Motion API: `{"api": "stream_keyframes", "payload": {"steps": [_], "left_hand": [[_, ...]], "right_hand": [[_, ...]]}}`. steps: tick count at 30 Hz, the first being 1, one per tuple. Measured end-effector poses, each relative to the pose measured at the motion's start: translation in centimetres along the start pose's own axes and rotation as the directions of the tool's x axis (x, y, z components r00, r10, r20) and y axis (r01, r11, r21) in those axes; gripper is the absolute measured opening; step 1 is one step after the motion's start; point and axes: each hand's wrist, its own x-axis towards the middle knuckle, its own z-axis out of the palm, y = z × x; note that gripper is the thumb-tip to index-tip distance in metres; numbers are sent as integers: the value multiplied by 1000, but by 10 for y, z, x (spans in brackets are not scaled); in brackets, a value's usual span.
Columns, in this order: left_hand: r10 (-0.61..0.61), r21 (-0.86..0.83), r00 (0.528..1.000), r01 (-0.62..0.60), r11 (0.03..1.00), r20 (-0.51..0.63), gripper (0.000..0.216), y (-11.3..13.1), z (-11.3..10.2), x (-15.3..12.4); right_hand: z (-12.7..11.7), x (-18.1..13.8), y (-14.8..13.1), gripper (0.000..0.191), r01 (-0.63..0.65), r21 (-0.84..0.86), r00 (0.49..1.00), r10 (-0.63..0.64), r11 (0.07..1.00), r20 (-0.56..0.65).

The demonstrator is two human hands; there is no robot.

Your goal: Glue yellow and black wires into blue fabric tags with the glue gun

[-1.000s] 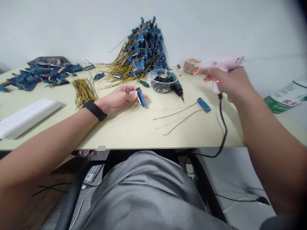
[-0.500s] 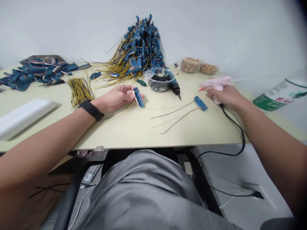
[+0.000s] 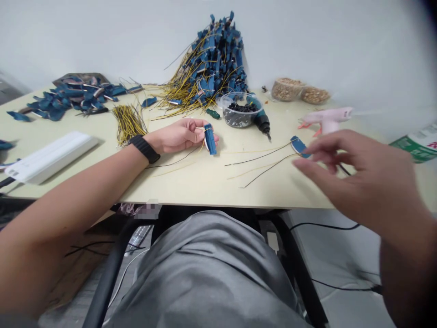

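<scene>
Right hand [image 3: 362, 182] drawn back; glue gun [image 3: 330, 116] released.

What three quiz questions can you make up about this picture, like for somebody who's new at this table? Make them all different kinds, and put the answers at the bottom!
1. Pick one: what color is the wired piece in the left hand?
A) pink
B) blue
C) green

2. True or false: the pink glue gun is to the right of the clear tub.

3. Fill in the blank: the person wears a black band on the ____ wrist.

Key:
1. B
2. True
3. left
</scene>
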Motion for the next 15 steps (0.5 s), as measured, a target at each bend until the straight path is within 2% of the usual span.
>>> {"api": "stream_keyframes", "payload": {"steps": [2,3,5,8,9,11,15], "left_hand": [[-14,-13,1000,15,1000,16,31,4,4,-3],[-18,-12,1000,18,1000,15,31,6,6,-5],[-19,2,1000,19,1000,-3,32,10,10,-7],[-22,26,1000,22,999,0,39,12,11,-8],[-20,25,1000,20,999,8,42,11,10,-7],[-9,20,1000,9,1000,19,47,7,7,-3],[18,28,1000,-19,999,21,52,3,3,2]], "right_hand": [[21,31,-34,21,217,122,971,-226,969,72],[34,50,-43,26,269,188,947,-295,945,127],[65,85,-49,53,362,266,881,-421,893,215],[112,118,-38,101,468,333,784,-559,818,270],[125,123,-33,110,475,351,772,-573,807,274],[146,125,-25,116,470,365,779,-572,803,257],[161,118,-20,110,494,339,794,-574,801,198]]}}
